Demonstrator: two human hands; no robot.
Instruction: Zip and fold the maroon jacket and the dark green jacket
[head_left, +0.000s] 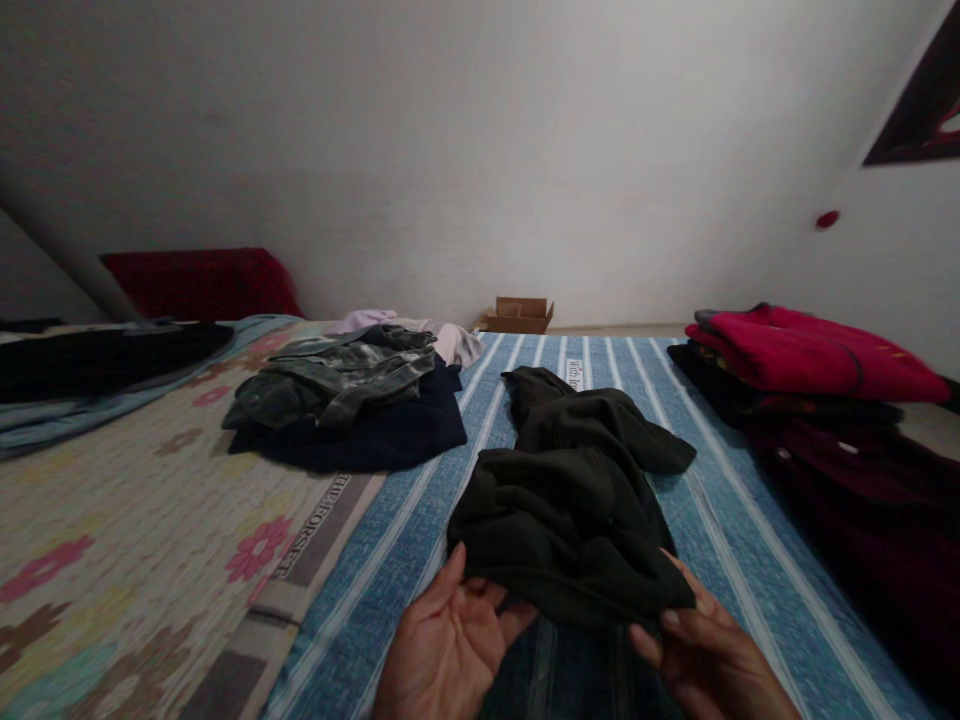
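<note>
A dark olive shirt (577, 500) lies rumpled on the blue striped bedding (397, 560), a sleeve spread toward the right. Its near hem is raised off the bedding between my two hands. At the hem's left corner, my left hand (454, 630) is palm up, pinching the cloth with the thumb on top and the fingers underneath. My right hand (709, 640) grips the right corner of the same hem between thumb and fingers. The shirt's far end is loosely bunched.
Left of the shirt sits a pile with a grey-green patterned garment (352, 375) over a navy one (360, 440). To the right are a red folded garment (810, 350) and a maroon one (862, 500). A cardboard box (521, 315) stands by the wall. Black clothes (112, 360) lie far left.
</note>
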